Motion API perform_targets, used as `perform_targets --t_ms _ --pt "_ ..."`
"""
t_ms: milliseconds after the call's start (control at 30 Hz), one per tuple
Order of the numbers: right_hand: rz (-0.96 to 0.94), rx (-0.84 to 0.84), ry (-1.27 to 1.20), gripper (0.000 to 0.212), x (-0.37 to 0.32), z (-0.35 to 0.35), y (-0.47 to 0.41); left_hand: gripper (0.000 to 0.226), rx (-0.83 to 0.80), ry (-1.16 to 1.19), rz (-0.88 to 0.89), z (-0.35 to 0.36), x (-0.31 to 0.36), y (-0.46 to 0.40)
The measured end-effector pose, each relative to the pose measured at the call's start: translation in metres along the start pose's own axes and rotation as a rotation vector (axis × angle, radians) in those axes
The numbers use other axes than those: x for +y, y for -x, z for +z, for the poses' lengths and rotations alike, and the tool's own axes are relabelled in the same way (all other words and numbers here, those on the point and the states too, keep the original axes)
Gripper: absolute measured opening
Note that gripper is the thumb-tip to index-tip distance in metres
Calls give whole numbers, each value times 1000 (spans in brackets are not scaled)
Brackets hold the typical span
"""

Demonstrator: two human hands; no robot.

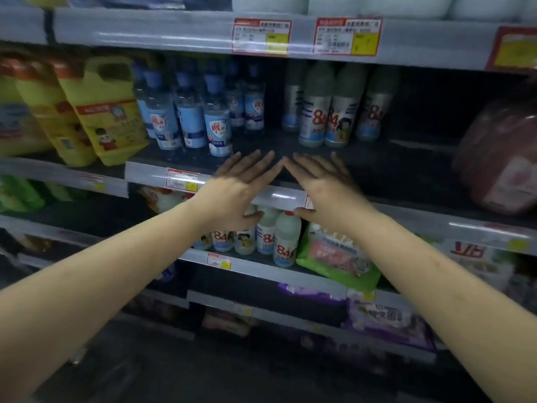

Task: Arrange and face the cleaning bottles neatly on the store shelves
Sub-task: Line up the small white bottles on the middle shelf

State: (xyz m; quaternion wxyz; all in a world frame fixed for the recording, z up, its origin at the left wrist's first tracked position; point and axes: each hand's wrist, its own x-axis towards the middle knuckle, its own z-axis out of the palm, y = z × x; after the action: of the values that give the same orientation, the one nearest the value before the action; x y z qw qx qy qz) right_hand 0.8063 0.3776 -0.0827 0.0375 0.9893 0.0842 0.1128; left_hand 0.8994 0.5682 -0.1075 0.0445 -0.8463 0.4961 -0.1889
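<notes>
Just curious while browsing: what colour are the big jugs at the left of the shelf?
Yellow, with reddish-orange caps. The jugs show in the head view, the only one.

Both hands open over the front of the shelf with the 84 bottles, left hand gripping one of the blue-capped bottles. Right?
Not quite. The head view shows the left hand gripping nothing: its fingers are straight and spread, short of the blue-capped bottles. The rest holds: the right hand is open too, and both reach over the shelf front edge before the 84 bottles.
</notes>
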Motion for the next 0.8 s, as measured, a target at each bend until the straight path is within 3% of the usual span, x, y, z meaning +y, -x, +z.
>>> perform_targets --t_ms 300,467,567,667,800 --pt "-83 129 50 73 -24 50 43 76 8 56 202 43 21 19" --pt "-41 71 19 68 -27 71 54 82 -140 100 236 72 22 23" --pt "0 -79 -32 61 -23 81 51 84 -274 91 218 83 22 26" --pt "59 -139 -79 62 -11 95 46 83 -215 152 192 94 20 25" --pt "103 -66 -75 68 -1 113 34 83 -183 177 146 99 21 16"
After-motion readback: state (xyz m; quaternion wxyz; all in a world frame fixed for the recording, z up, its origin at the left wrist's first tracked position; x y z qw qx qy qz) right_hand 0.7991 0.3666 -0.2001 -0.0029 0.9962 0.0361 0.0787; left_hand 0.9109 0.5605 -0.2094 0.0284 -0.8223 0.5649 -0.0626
